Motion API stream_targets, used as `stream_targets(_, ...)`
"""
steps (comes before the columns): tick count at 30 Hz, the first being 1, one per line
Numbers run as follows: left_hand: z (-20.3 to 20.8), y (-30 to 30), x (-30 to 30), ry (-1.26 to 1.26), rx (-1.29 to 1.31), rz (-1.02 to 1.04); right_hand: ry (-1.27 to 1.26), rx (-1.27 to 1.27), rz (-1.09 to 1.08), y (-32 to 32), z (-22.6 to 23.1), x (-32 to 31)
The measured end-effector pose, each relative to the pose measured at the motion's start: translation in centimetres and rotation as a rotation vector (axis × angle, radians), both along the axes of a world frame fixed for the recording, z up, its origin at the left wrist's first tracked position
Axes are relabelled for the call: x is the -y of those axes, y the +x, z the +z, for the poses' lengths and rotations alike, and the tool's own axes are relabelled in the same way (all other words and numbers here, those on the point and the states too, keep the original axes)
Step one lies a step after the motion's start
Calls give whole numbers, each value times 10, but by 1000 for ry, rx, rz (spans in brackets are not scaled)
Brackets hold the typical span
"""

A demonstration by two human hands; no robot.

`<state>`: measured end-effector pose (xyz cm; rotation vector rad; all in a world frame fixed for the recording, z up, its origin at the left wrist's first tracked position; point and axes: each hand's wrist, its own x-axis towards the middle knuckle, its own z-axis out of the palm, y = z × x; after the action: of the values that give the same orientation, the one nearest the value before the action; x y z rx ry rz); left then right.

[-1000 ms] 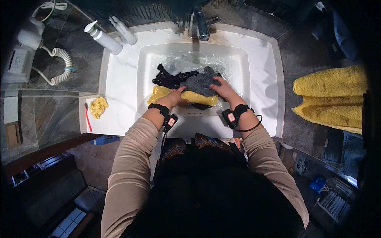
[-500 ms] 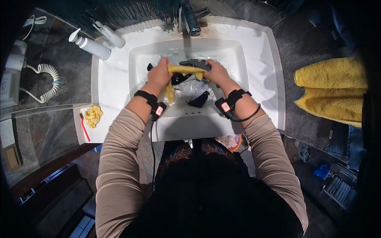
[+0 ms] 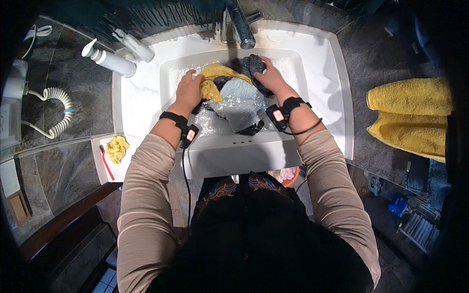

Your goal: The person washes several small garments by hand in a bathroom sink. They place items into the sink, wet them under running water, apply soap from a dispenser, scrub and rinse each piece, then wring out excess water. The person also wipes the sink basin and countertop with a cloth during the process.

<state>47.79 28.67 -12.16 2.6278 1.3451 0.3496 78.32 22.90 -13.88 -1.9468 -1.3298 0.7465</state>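
A white sink (image 3: 171,61) holds water and several wet garments. At the left of the pile my left hand (image 3: 187,91) has its fingers closed at the edge of a yellow cloth (image 3: 222,72), which arches over the pile. On the right, my right hand (image 3: 271,79) grips a bunched dark grey cloth (image 3: 251,64) between thumb and fingers. Between the hands lies a pale grey cloth (image 3: 236,91), wet and spread out. A black cloth (image 3: 254,129) shows at the near edge of the pile. The lower layers are hidden.
The faucet (image 3: 239,24) juts over the sink's far side. Two white bottles, one a pump bottle (image 3: 115,63), stand at the back left. A crumpled yellow cloth (image 3: 117,149) and a red-handled brush (image 3: 106,163) lie at the left corner. Yellow towels (image 3: 410,115) hang at right.
The yellow cloth, stretched between both hands before, now drapes over the pile. My right hand has moved from it onto the dark grey cloth. The pale grey cloth has spread into view.
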Motion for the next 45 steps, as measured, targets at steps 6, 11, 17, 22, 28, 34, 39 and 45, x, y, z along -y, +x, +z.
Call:
stream_targets(6,-53,22,38,-496,54,-646,-330,65,291,-11,-7,72)
stream_targets(11,-81,34,63,-390,-160,-460,-203,375,480,-64,-34,112)
stream_targets(17,-33,44,20,-652,-74,-401,-330,198,427,-35,6,72)
stream_targets(22,22,51,-16,-538,185,-239,-187,29,263,1,64,32)
stream_targets(28,-3,48,-1,-271,479,56,125,306,-180,-13,41,33)
stream_targets(34,-32,7,40,-749,177,-187,-379,209,631,-69,-13,110)
stream_targets(39,-47,-23,52,-806,33,-29,-568,160,611,-75,-25,98)
stream_targets(45,-40,-24,55,-796,235,-217,-457,-195,336,-66,51,72)
